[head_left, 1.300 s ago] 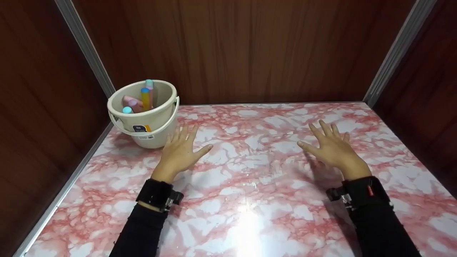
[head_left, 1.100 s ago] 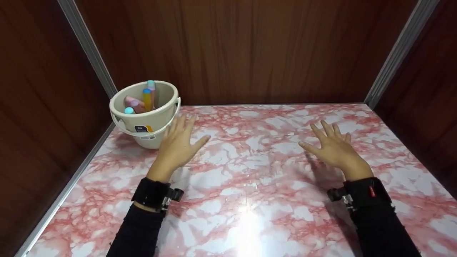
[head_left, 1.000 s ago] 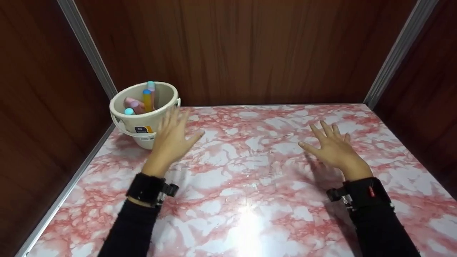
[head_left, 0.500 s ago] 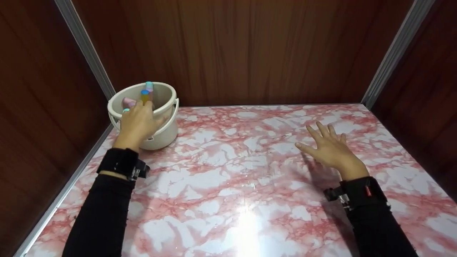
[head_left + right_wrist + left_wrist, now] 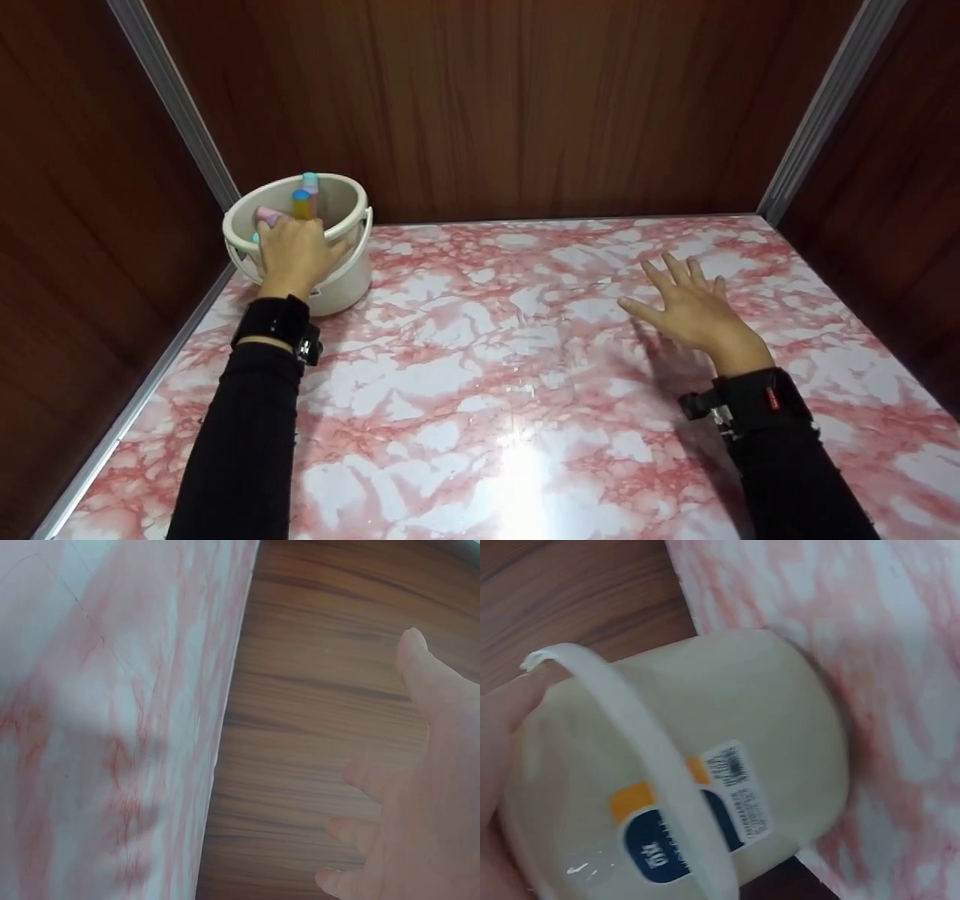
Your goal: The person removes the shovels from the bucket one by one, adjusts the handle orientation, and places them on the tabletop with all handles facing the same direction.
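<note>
A beige plastic bucket (image 5: 341, 281) stands upright at the back left of the table, with several coloured tubes inside. Among them are a yellow tube with a blue cap (image 5: 301, 202), a pink tube with a light-blue cap (image 5: 310, 182) behind it, and a pink one (image 5: 266, 215) leaning. My left hand (image 5: 294, 251) grips the front rim, fingers curled over into the bucket and thumb outside the wall; the fingertips are hidden. In the left wrist view the white handle (image 5: 641, 727) hangs across the label. My right hand (image 5: 697, 311) is spread over the table's right side, holding nothing.
The pink-and-white marbled table (image 5: 480, 337) has brown wood panels (image 5: 525, 112) at its back and sides. Grey metal strips (image 5: 810, 112) run up the corners. Light glares off the table's near middle.
My left hand has moved left and forward from beside the bucket to its front rim, its fingers now down inside. The right hand stays spread in nearly the same place.
</note>
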The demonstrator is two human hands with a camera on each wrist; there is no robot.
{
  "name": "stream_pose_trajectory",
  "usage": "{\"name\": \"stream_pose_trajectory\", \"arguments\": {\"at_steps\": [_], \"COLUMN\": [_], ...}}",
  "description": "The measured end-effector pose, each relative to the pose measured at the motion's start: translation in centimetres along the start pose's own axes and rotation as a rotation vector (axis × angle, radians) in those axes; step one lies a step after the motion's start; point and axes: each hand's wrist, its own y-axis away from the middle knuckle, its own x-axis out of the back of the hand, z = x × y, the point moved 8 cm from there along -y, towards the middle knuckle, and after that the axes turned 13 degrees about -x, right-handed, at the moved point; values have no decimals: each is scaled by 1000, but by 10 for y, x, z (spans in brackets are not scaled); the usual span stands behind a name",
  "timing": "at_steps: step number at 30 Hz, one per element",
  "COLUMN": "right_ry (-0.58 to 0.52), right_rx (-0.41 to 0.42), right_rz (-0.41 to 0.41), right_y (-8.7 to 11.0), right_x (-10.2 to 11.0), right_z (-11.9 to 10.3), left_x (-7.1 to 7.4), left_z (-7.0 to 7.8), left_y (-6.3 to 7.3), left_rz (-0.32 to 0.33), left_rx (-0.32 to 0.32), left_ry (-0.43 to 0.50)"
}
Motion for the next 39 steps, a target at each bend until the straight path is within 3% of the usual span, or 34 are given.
{"name": "stream_pose_trajectory", "arguments": {"at_steps": [11, 22, 39], "right_ry": [5, 9, 8], "right_rx": [9, 12, 3], "right_rz": [-10, -13, -15], "right_y": [1, 1, 1], "right_x": [0, 0, 0], "right_z": [0, 1, 2], "left_x": [-1, -3, -4], "left_z": [-2, -6, 0], "left_y": [1, -1, 5], "left_rz": [107, 132, 106], "left_rx": [-53, -61, -90], "left_ry": [-23, -43, -30]}}
